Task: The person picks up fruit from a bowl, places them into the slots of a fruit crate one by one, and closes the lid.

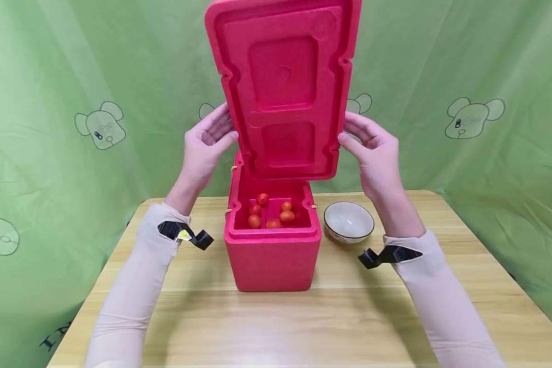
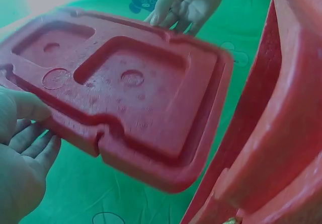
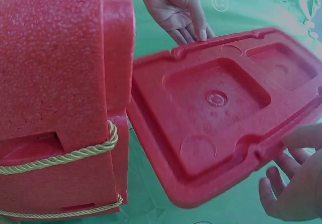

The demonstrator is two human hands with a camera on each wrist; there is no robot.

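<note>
A red foam lid is held up steeply over a red foam box, its recessed underside facing the head camera. My left hand grips the lid's left edge, thumb in front and fingers behind. On the opposite edge my right hand holds it in the same way. Both wrist views show the lid between the two hands, with the box wall beside it. Several small red-orange cherry tomatoes lie inside the box; the lid hides part of its far end.
A white bowl with a dark rim stands just right of the box on the wooden table. Golden cords run along the box's side. A green curtain with bear drawings hangs behind and at both sides.
</note>
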